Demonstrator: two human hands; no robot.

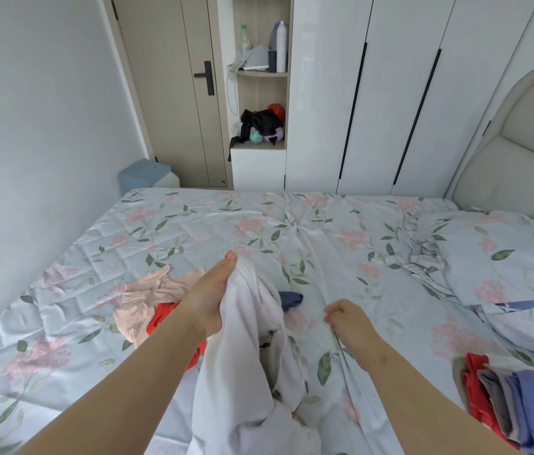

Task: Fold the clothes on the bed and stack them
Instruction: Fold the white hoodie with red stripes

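My left hand [213, 300] grips the top of a white garment [252, 372] and holds it up over the bed [193, 231]; the cloth hangs down toward me in loose folds. My right hand [347, 318] hovers just to the right of it with its fingers curled, and nothing shows in them. Behind my left arm lie a crumpled pale pink garment [147, 297] and a red one [164, 315]. A dark blue piece [290, 298] peeks out behind the white garment. A stack of folded clothes [505, 405], red, grey and blue, sits at the lower right.
Floral pillows [505, 257] and rumpled bedding lie at the right by the padded headboard [521, 142]. White wardrobes [390, 93], an open shelf niche and a door stand beyond the bed. A blue bin [142, 175] is by the far left corner.
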